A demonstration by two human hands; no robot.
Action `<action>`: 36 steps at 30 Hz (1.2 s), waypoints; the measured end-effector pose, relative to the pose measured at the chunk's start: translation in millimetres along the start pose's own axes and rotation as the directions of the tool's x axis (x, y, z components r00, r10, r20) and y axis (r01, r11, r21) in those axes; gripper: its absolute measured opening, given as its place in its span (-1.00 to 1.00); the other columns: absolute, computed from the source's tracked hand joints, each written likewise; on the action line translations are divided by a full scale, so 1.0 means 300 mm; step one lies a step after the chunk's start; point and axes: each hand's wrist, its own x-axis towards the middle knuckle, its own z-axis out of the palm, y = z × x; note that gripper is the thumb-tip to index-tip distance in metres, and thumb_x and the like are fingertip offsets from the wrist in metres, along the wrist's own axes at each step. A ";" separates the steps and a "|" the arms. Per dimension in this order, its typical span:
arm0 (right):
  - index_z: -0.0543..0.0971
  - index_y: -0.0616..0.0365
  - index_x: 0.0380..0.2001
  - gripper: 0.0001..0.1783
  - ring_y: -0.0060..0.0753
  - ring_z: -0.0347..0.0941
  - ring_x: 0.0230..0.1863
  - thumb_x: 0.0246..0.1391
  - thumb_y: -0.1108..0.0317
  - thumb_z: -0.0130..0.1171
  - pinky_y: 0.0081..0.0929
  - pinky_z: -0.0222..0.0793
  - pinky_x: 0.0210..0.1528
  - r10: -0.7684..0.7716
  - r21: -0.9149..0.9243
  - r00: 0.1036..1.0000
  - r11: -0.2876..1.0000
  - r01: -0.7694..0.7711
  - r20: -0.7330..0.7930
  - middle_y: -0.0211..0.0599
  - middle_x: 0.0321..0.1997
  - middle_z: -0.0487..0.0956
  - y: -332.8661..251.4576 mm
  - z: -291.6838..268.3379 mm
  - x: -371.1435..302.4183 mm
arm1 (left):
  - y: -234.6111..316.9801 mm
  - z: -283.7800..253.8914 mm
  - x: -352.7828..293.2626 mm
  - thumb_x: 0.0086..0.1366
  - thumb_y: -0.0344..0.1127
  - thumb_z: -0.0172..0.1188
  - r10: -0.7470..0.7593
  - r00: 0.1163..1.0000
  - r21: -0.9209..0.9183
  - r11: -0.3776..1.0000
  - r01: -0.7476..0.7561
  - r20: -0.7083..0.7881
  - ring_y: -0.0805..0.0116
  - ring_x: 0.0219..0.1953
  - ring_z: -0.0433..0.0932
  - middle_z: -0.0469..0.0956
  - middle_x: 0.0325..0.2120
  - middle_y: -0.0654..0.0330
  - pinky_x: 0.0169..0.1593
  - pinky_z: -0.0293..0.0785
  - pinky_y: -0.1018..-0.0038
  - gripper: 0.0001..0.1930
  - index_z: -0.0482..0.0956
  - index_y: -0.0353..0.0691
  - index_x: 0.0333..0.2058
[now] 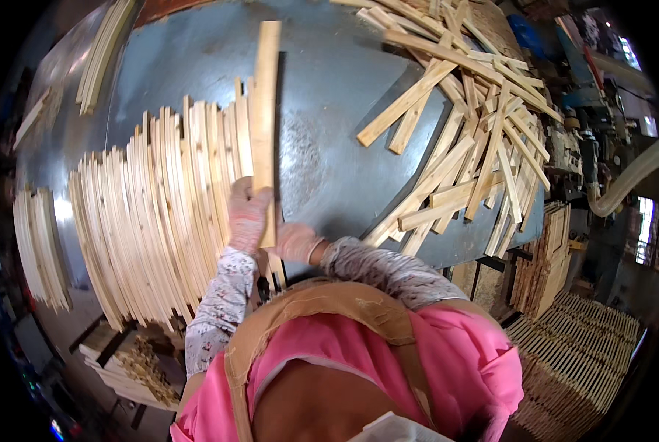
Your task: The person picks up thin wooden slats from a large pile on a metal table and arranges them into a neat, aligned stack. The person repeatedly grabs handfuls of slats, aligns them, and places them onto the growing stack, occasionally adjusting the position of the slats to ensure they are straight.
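A pale wooden slat (267, 110) stretches away from me on the grey metal table, beside the right end of a row of slats (164, 206) laid side by side. Wrapped round the near part of the single slat is my left hand (248, 214), in a light work glove, its thumb across the face. My right hand (296, 241), gloved too, is beside the slat's near end. Its fingers are blurred and partly hidden, so whether they grip the wood is unclear.
A jumbled heap of slats (477, 132) covers the right side of the table (322, 110). A smaller bundle of slats (42, 247) lies at far left, and more slats (105, 55) at the back left. Stacked wood (573, 353) stands at lower right, below a pale hose (632, 184).
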 end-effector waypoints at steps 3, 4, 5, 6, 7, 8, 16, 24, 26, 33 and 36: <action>0.23 0.39 0.53 0.03 0.21 0.70 0.04 0.34 -0.25 0.19 0.10 0.58 0.09 -0.238 -0.110 0.879 0.971 0.212 -0.413 0.15 0.01 0.75 0.174 -0.077 0.057 | 0.067 -0.111 0.154 0.36 -0.25 0.32 0.026 1.000 0.148 0.989 -0.026 -0.002 0.38 -0.24 0.58 0.66 -0.20 0.12 -0.15 0.57 0.41 -0.52 0.57 -0.46 0.14; 0.32 0.32 0.51 0.00 0.20 0.68 0.11 0.30 -0.27 0.23 0.10 0.55 0.14 -0.413 -0.305 0.568 0.910 0.281 -0.711 0.15 0.07 0.73 0.359 -0.059 0.131 | 0.089 -0.103 0.179 0.38 -0.24 0.33 0.046 0.998 0.116 0.992 -0.042 -0.036 0.38 -0.18 0.59 0.66 -0.15 0.09 -0.09 0.57 0.41 -0.50 0.55 -0.46 0.17; 0.35 0.28 0.50 0.01 0.18 0.59 0.23 0.22 -0.23 0.32 0.09 0.45 0.29 -0.125 -0.109 0.690 0.992 0.066 -0.713 0.15 0.20 0.66 0.369 -0.282 0.077 | 0.085 -0.115 0.199 0.39 -0.22 0.34 0.052 0.993 0.080 0.996 -0.043 -0.109 0.37 -0.12 0.60 0.66 -0.10 0.06 -0.03 0.58 0.41 -0.48 0.53 -0.46 0.20; 0.37 0.23 0.49 0.02 0.16 0.50 0.35 0.14 -0.20 0.42 0.09 0.34 0.43 0.186 0.079 0.734 0.981 -0.178 -0.653 0.16 0.33 0.59 0.366 -0.535 0.017 | 0.072 -0.106 0.215 0.40 -0.20 0.36 0.066 0.993 0.011 0.998 -0.065 -0.093 0.37 -0.08 0.60 0.66 -0.07 0.06 0.01 0.57 0.41 -0.46 0.52 -0.46 0.21; 0.39 0.22 0.45 0.00 0.13 0.46 0.36 0.10 -0.15 0.46 0.06 0.33 0.44 0.180 0.094 0.381 0.968 -0.232 -0.907 0.14 0.28 0.58 0.442 -0.622 0.028 | 0.067 -0.076 0.230 0.41 -0.18 0.37 0.086 0.995 -0.051 0.995 -0.088 -0.053 0.36 -0.05 0.59 0.65 -0.03 0.06 0.04 0.56 0.41 -0.44 0.51 -0.45 0.23; 0.37 0.27 0.43 -0.02 0.13 0.48 0.33 0.08 -0.07 0.47 0.00 0.38 0.37 0.239 0.135 0.245 0.917 -0.376 -0.940 0.13 0.26 0.58 0.550 -0.702 0.055 | 0.056 -0.036 0.238 0.41 -0.17 0.39 0.103 0.995 -0.116 0.988 -0.104 -0.009 0.36 -0.01 0.59 0.64 0.00 0.06 0.08 0.56 0.41 -0.42 0.50 -0.45 0.25; 0.27 0.29 0.51 -0.06 0.26 0.45 0.38 0.08 0.28 0.39 -0.02 0.38 0.43 0.547 0.441 0.378 0.833 -0.334 -0.747 0.22 0.34 0.53 0.726 -0.624 -0.116 | -0.022 0.253 0.187 0.39 -0.28 0.40 0.018 0.985 -0.206 0.978 0.018 0.174 0.39 -0.11 0.59 0.64 -0.07 0.16 0.00 0.57 0.48 -0.44 0.48 -0.39 0.27; 0.52 0.22 0.36 -0.44 -0.23 0.68 -0.01 0.36 0.25 0.25 -0.30 0.59 0.12 0.170 0.692 0.900 0.700 0.177 -0.402 0.02 0.03 0.71 0.454 -0.239 -0.251 | -0.142 0.333 -0.022 0.50 -0.27 0.24 -0.146 0.905 -0.508 0.786 0.352 0.400 0.41 -0.26 0.58 0.58 -0.09 0.24 -0.19 0.60 0.47 -0.54 0.44 -0.20 0.29; 0.71 0.17 0.03 -0.65 -0.10 0.69 -0.12 0.36 0.16 0.26 -0.17 0.61 0.00 0.024 0.372 0.925 0.919 0.129 -0.380 -0.01 -0.13 0.75 0.327 -0.384 -0.175 | -0.245 0.334 -0.038 0.53 -0.19 0.21 -0.108 0.818 -0.559 0.680 0.475 0.564 0.29 -0.23 0.63 0.58 0.01 0.12 -0.16 0.65 0.35 -0.53 0.44 -0.21 0.31; 0.44 -0.02 0.34 -0.33 0.30 0.66 0.03 0.28 -0.07 0.24 0.14 0.52 0.16 0.166 0.143 0.600 0.986 -0.087 -0.782 0.18 -0.02 0.69 0.264 -0.732 0.202 | -0.258 0.283 0.004 0.50 0.12 0.25 -0.209 0.721 -0.437 0.674 0.596 0.661 0.24 -0.26 0.69 0.68 -0.18 0.03 -0.15 0.70 0.28 -0.42 0.57 -0.30 0.18; 0.39 -0.03 0.38 -0.29 0.31 0.65 0.09 0.27 -0.08 0.23 0.16 0.52 0.20 0.361 0.382 0.693 0.915 -0.132 -0.624 0.18 0.03 0.68 0.327 -0.791 0.210 | -0.225 0.315 -0.002 0.50 0.23 0.23 -0.240 0.735 -0.419 0.692 0.588 0.635 0.26 -0.24 0.66 0.66 -0.17 0.12 -0.18 0.66 0.28 -0.40 0.61 -0.28 0.09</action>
